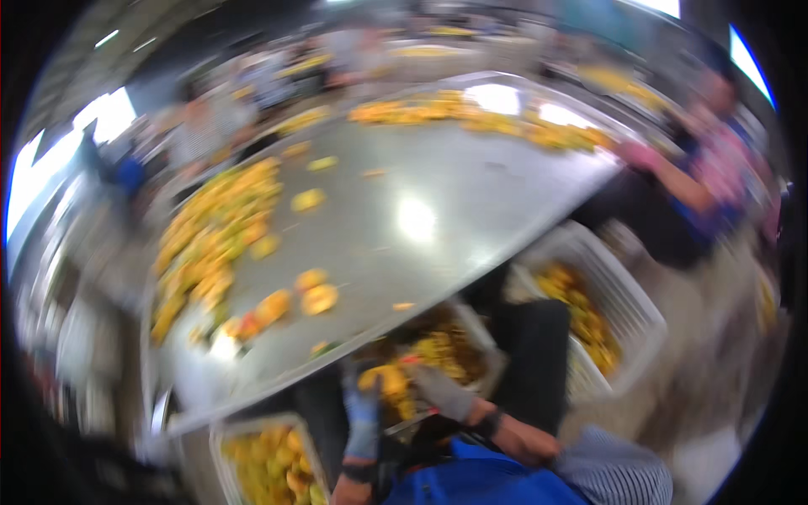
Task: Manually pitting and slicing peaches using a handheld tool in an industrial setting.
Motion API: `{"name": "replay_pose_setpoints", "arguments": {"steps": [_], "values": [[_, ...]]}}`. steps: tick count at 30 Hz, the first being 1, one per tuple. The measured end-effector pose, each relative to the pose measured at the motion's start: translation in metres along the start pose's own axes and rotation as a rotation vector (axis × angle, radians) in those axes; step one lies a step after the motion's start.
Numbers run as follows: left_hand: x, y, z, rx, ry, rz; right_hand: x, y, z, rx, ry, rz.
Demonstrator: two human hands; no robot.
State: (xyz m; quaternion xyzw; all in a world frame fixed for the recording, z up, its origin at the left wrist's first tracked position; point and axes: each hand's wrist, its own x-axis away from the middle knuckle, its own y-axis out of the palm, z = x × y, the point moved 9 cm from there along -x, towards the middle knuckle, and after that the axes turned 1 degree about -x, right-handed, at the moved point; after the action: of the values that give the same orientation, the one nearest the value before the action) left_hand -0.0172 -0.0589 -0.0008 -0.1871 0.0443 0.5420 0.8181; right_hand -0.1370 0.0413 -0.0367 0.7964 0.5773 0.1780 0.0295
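My left hand (362, 413), in a blue and grey glove, is closed on a yellow-orange fruit piece (379, 379) over a crate between my knees. Beside it on the right, my right hand (442, 391) wears a grey glove; something small and red shows at its fingertips, too blurred to name. Below both hands, the crate holds many yellow fruit pieces (442, 350). Past them stands a metal table (379, 233) with a heap of yellow-orange fruit pieces (221, 221) along its left side and several loose ones near its front left corner.
A white plastic crate (644, 309) of fruit pieces stands to my right, another crate (218, 442) at lower left. The table's raised metal edge (435, 297) runs just before my hands. A co-worker (719, 170) with a pink glove sits at the table's right; other people work farther back.
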Motion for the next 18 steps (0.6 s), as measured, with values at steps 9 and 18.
{"name": "replay_pose_setpoints", "arguments": {"steps": [9,18], "values": [[-0.008,0.036,-0.002,0.162,-0.084,-0.378,0.039,-0.005,-0.011,0.143,0.154,-0.157],[0.002,0.049,0.006,0.159,-0.102,-0.408,0.037,-0.005,0.019,-0.066,0.189,-0.291]]}}
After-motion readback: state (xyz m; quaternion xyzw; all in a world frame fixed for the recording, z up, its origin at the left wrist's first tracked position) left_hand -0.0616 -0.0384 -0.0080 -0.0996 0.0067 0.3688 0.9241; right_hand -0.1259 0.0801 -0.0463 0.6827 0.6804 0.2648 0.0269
